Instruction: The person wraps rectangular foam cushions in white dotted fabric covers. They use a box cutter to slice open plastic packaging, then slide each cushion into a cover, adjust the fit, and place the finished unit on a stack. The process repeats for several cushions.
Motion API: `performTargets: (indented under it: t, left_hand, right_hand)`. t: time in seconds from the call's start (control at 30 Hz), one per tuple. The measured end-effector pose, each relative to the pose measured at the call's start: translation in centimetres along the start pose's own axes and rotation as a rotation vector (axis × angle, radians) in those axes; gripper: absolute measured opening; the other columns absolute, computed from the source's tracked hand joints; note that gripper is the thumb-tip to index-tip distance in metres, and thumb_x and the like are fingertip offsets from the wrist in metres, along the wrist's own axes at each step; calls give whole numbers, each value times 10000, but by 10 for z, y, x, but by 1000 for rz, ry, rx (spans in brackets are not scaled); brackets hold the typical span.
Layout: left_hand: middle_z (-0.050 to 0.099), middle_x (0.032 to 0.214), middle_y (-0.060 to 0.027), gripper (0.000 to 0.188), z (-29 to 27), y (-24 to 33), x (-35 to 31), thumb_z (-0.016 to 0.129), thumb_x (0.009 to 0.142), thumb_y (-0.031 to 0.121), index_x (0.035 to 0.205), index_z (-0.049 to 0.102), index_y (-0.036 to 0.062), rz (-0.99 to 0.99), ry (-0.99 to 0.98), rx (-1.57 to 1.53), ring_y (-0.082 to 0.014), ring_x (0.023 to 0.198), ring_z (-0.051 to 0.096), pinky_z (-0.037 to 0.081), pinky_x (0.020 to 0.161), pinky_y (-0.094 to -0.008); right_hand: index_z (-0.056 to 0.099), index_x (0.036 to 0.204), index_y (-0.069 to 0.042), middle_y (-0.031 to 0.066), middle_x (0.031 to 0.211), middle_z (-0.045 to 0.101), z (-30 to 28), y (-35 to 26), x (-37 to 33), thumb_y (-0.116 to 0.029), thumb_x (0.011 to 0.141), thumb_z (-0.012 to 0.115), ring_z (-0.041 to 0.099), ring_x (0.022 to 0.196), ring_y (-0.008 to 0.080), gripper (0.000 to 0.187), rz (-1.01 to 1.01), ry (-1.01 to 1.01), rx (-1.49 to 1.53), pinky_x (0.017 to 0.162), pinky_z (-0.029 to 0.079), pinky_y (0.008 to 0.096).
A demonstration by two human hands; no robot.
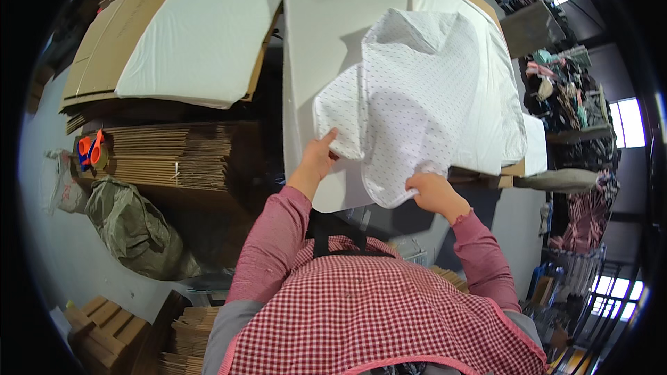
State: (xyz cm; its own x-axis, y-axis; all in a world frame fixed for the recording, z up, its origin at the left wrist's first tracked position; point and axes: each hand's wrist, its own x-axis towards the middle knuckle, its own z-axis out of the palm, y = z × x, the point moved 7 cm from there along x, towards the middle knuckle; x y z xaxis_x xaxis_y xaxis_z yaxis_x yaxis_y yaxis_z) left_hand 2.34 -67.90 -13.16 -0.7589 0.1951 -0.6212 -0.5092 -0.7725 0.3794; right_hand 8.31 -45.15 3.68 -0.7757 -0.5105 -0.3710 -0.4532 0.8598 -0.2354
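A white cloth (417, 90) with small dark dashes and a stitched edge is partly spread and folded over the white board-like table top (313, 35). My left hand (321, 156) pinches the edge of its left, turned-over flap. Lower and to the right, my right hand (432, 191) grips the cloth's near corner by the edge. Between my hands the near edge hangs in a curve, lifted a little off the table top. The far part of the cloth is bunched with a raised fold.
White-covered stacks (201, 28) lie left of the table top, beside brown cardboard (118, 35). Another white sheet pile (500, 97) stands right. Flattened cartons (167, 156) fill a shelf at left, with orange-handled scissors (90, 149) nearby. A crumpled olive sack (135, 229) sits below.
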Motion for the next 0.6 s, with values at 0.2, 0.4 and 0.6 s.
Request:
performTargets:
  t: [0.2,0.4,0.6]
  left_hand:
    - [545,1345,-112,398,-19,63,-10,551,993,219,1333,492,22,261,77,-314,-275,1234,531,433,1061,-423]
    - [593,1169,-102,262,-93,67,-31,581,953,128,1186,525,23,296,389,55,-235,1069,591,489,934,-388]
    - [638,978,-19,183,-113,85,-63,670,902,109,1054,583,58,473,577,569,-108,856,606,490,719,-225]
  right_hand:
    - [644,856,-85,100,896,632,13,36,-10,31,710,580,599,899,348,198,-47,360,155,787,481,437]
    - [636,906,-84,111,934,628,47,33,19,-14,716,594,595,926,340,207,-104,198,269,806,483,430]
    - [644,962,-86,98,1024,634,62,-2,32,-105,751,655,587,989,337,213,-242,-20,293,849,482,431]
